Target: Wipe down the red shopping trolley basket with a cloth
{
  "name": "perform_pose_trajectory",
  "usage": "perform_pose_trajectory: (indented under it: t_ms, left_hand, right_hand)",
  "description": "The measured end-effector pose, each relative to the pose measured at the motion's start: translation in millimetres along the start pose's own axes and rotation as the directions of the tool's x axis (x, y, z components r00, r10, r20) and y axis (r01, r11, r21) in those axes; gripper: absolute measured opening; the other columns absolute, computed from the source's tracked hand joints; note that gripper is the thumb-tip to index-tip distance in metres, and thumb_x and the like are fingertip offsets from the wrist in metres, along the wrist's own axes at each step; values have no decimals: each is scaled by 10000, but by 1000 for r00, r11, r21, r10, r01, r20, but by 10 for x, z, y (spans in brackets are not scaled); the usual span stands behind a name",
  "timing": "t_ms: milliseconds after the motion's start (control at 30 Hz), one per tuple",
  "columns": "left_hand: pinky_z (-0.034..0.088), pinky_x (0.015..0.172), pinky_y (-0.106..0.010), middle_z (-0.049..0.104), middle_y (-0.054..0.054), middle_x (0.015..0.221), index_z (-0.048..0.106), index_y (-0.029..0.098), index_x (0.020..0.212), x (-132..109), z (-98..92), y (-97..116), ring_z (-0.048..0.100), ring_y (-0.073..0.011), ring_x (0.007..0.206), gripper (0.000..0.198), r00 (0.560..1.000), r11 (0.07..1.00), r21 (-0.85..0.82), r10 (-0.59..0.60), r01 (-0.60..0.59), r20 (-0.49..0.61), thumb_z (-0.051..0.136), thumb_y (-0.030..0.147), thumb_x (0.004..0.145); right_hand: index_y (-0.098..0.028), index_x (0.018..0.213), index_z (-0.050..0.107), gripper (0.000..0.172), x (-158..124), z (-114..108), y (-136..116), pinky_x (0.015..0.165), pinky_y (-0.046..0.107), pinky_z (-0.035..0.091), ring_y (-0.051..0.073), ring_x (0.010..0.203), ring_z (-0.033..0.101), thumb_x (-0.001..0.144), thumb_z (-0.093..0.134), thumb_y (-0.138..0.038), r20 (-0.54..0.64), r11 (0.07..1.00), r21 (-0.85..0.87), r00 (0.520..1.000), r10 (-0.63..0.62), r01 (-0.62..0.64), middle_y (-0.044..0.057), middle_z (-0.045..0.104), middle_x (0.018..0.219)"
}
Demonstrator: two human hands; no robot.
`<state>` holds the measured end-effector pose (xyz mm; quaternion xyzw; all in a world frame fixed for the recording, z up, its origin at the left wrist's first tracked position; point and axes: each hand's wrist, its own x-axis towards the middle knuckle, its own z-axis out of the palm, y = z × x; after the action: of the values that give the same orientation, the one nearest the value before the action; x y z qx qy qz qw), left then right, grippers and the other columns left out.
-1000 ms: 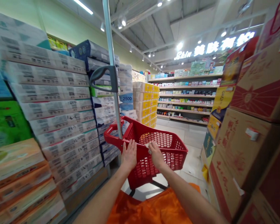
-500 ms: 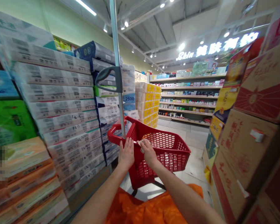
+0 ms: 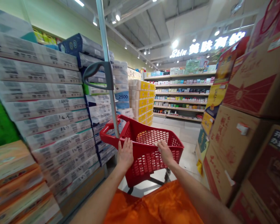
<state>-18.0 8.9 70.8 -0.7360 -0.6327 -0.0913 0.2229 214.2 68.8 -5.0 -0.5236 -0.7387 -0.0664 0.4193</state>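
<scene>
A red plastic shopping cart [image 3: 140, 160] with perforated basket walls stands in front of me, its handle to the left. My left hand [image 3: 125, 154] lies on the cart's near side close to the handle, fingers stretched out over the rim. Farther along that rim, my right hand [image 3: 165, 153] is closed around a crumpled whitish cloth [image 3: 156, 144]. Most of the cloth is hidden by the fingers, so I cannot tell whether it is fabric or paper. A metal pole [image 3: 105, 37] with a grey loop grip [image 3: 95, 74] rises by the cart's handle.
Stacked tissue packs [image 3: 49, 90] line the left, with orange packs [image 3: 21, 180] lower down. Cardboard cartons [image 3: 231, 146] are piled at the right. Beyond the cart are yellow-and-white packs [image 3: 142, 99] and shelves of small products [image 3: 182, 93]. Pale floor [image 3: 189, 133] shows between the stacks.
My right hand has slid with the cloth along the cart's rim to the right, away from my left hand. The left hand keeps its place on the cart. The view has shifted slightly.
</scene>
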Motion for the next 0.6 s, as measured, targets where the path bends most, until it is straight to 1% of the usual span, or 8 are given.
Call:
perform_pose_trajectory:
  t_ms: [67,133,200,267,333,400,467,600]
  left_hand:
    - [54,1060,-495,273,-115,1406,328,90,1303,14,10,67,177,-229,1312,595,1000,1000,0,25,-25,18,360,161,714]
    - [50,1059,-498,265,-121,1407,323,80,1304,20,21,96,188,-229,1309,600,999,999,0,41,-41,30,359,162,710]
    - [43,1059,-501,256,-125,1409,315,71,1307,21,29,96,179,-230,1312,611,998,999,-3,50,-50,29,360,164,705]
    - [41,1059,-500,253,-127,1410,313,67,1307,19,33,92,165,-232,1316,617,998,999,-5,53,-53,22,363,167,701]
    - [39,1059,-499,257,-129,1408,322,67,1303,21,36,109,162,-235,1316,609,999,999,-1,51,-51,18,361,168,704]
    - [34,1059,-499,264,-131,1405,330,69,1300,27,41,151,167,-239,1315,602,998,998,4,56,-56,20,361,168,707]
    - [30,1059,-499,269,-132,1402,329,67,1300,36,49,205,172,-240,1313,604,997,997,4,72,-72,23,362,166,706]
    - [27,1062,-497,281,-127,1398,330,64,1300,44,62,246,176,-237,1313,611,994,994,-4,105,-105,39,368,167,699]
  right_hand:
    - [-253,1178,517,481,53,160,-255,988,384,352,195,1237,343,781,368,-26,48,994,18,993,-104,104,35,414,1325]
    - [-252,1195,504,515,62,198,-292,1002,374,337,191,1252,317,760,377,-7,82,990,1,987,-138,138,29,400,1336]
    - [-250,1177,521,502,10,75,-52,1000,390,337,195,1246,329,757,379,-14,80,996,-51,994,-70,74,30,426,1317]
    - [-238,1156,539,486,-79,-150,351,1000,431,327,211,1241,336,759,367,-18,36,992,-115,998,58,-54,46,453,1292]
    - [-200,1157,542,497,-160,-354,715,1001,448,318,229,1239,337,746,347,1,-32,966,-163,979,200,-203,86,458,1280]
    - [-171,1144,552,495,-201,-431,874,999,442,322,237,1240,332,734,342,11,-84,934,-175,950,300,-311,112,448,1283]
    - [-162,1133,559,492,-200,-354,790,1004,438,319,235,1253,310,732,339,19,-92,937,-157,949,301,-312,113,428,1300]
    - [-219,1182,518,529,-140,-70,383,1017,422,311,199,1280,259,749,338,27,3,997,-61,999,40,-40,55,382,1346]
